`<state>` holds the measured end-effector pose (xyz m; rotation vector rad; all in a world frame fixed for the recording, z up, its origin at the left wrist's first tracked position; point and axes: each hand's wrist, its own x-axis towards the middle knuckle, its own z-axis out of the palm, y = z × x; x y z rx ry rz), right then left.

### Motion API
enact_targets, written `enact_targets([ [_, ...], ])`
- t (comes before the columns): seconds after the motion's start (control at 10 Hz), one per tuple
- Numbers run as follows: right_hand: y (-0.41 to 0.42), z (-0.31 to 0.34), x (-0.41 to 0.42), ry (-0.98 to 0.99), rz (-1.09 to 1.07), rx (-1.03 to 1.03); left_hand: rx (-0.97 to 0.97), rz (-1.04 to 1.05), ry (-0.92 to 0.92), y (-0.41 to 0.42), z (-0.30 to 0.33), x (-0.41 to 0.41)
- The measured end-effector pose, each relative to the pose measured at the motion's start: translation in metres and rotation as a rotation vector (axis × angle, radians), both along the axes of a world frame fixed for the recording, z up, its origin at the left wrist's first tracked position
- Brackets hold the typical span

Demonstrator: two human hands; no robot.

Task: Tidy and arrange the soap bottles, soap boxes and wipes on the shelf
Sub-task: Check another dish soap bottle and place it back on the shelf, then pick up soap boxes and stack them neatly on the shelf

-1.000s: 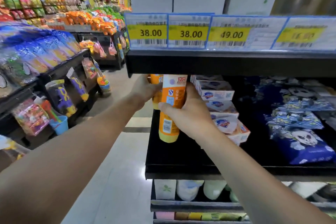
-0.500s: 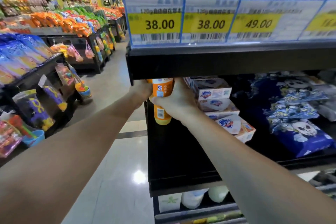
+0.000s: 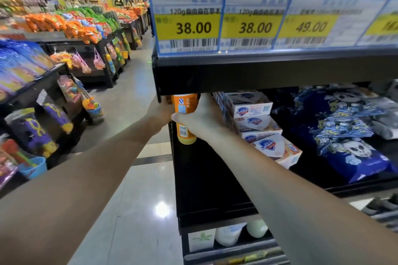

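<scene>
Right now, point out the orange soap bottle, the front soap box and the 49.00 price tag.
orange soap bottle (image 3: 183, 114), head view, on its label below the shelf edge.
front soap box (image 3: 277, 148), head view, on its top face beside the blue shield logo.
49.00 price tag (image 3: 310, 27), head view, on the yellow price band.

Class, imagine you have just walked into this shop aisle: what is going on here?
A person is tidying a shop shelf. Their right hand grips an orange soap bottle at the shelf's left end, its top hidden under the shelf above. The left hand reaches in behind the bottle, and what it touches is hidden. Stacked white soap boxes sit right of the bottle, with blue wipes packs further right. The black shelf in front of the bottle is bare.
</scene>
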<state>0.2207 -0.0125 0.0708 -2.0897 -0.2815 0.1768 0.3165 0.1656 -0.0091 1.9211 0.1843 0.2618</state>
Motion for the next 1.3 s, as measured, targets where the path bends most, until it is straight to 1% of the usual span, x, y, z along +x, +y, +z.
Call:
enact_targets([
  [0.1,0.006,-0.009,-0.001,-0.062,-0.092,-0.007,-0.056,-0.044,-0.101,-0.014,0.02,-0.035],
  [0.2,-0.005,-0.016,-0.003,-0.102,-0.102,-0.001,-0.208,0.076,-0.135,-0.016,0.017,-0.057],
  [0.3,-0.021,-0.017,-0.017,-0.179,-0.091,-0.03,-0.281,0.259,-0.138,-0.023,0.005,-0.091],
  [0.4,-0.037,-0.019,-0.038,-0.31,0.006,-0.173,-0.221,0.268,-0.16,-0.042,-0.002,-0.134],
  [0.5,-0.06,-0.015,-0.052,-0.443,0.052,-0.23,-0.148,0.257,-0.172,-0.064,-0.001,-0.166],
  [0.6,-0.086,-0.016,-0.064,-0.588,0.099,-0.179,-0.068,0.225,-0.175,-0.093,-0.002,-0.186],
  [0.7,-0.121,-0.027,-0.072,-0.824,-0.022,-0.211,-0.035,0.166,-0.167,-0.128,-0.003,-0.199],
  [0.8,-0.166,-0.044,-0.071,-0.905,-0.114,-0.204,-0.051,0.111,-0.133,-0.165,-0.007,-0.206],
  [0.9,-0.206,-0.067,-0.063,-0.76,-0.12,-0.129,-0.018,0.031,-0.074,-0.193,-0.012,-0.212],
  [1.0,-0.231,-0.089,-0.052,-0.586,-0.002,-0.067,0.207,0.038,-0.083,-0.206,-0.022,-0.214],
  [1.1,-0.239,-0.101,-0.04,-0.464,0.159,-0.078,0.762,0.149,-0.047,-0.201,-0.035,-0.219],
  [1.2,-0.241,-0.109,-0.031,-0.485,0.207,-0.062,1.015,0.158,0.029,-0.197,-0.044,-0.223],
  [1.3,-0.242,-0.112,-0.027,-0.438,0.197,0.063,1.113,0.153,0.059,-0.2,-0.045,-0.223],
])
